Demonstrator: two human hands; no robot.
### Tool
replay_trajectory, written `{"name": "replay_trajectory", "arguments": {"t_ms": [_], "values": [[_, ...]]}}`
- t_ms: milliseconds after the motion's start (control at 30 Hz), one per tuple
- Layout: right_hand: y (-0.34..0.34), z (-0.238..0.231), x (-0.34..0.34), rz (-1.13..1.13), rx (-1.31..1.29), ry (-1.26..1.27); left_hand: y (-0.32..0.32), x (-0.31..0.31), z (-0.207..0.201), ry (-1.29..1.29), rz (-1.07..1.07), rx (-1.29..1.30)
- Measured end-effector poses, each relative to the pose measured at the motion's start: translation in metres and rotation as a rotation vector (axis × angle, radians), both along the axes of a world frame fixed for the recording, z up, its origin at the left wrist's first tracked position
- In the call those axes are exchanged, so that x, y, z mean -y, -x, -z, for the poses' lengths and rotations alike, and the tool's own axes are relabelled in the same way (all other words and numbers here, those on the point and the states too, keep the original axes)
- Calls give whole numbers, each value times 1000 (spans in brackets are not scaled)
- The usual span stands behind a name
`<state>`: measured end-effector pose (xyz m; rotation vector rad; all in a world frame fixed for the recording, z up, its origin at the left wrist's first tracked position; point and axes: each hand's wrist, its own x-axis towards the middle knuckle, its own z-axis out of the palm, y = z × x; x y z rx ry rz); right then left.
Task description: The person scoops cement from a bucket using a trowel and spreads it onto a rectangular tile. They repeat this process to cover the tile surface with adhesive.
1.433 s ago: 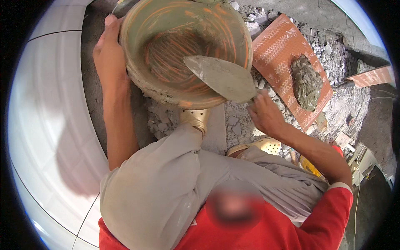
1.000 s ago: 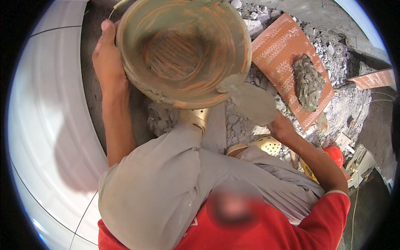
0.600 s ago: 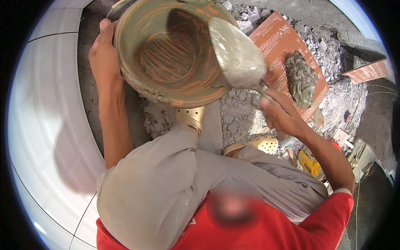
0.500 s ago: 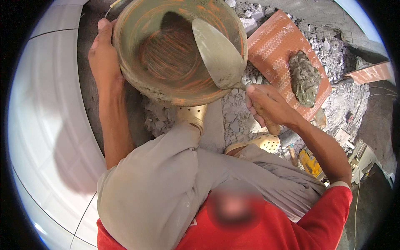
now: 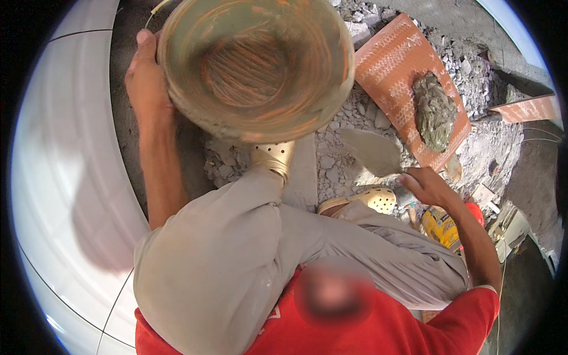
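Note:
An orange bucket (image 5: 322, 65) smeared with grey mortar is tilted toward me at the top. My left hand (image 5: 148, 83) grips its left side, thumb up beside the wire handle (image 5: 151, 19); its fingers are partly hidden behind the bucket. In my right hand (image 5: 427, 184) is a trowel (image 5: 374, 152), its blade pointing left above the rubble, just below and right of the bucket. To the blade's upper right lies a terracotta tile (image 5: 387, 56) with a lump of wet mortar (image 5: 435, 112) on it.
White tiles (image 5: 56, 177) line the left side. Broken rubble (image 5: 334, 160) covers the ground around my yellow clogs (image 5: 275, 157). A yellow packet (image 5: 441, 228) lies by my right forearm, and another tile piece (image 5: 526, 108) sits at the far right.
My right hand has drawn the trowel out of the bucket, down and to the right. The bucket has shifted slightly upward, with my left hand still on it.

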<state>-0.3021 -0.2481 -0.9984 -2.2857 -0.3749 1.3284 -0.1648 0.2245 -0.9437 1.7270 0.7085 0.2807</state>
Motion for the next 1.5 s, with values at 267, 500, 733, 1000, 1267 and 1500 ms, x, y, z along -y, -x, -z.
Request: {"name": "replay_trajectory", "arguments": {"t_ms": [267,500,733,1000,1267,1500], "values": [[-72,-83,-11,-9,500,115,-4,39,-13,-266,206,26],[-140,-82,-68,-316,539,229,-4,87,-23,-59,337,252],[-146,-67,-96,-428,21,184,-14,81,-16,55,309,264],[-127,-93,-74,-77,-433,4,-12,70,-18,-92,378,209],[-38,-161,45,575,715,-26,-8,59,-38,-168,326,55],[52,-48,74,954,818,422,-1,75,-86,-83,357,170]]}}
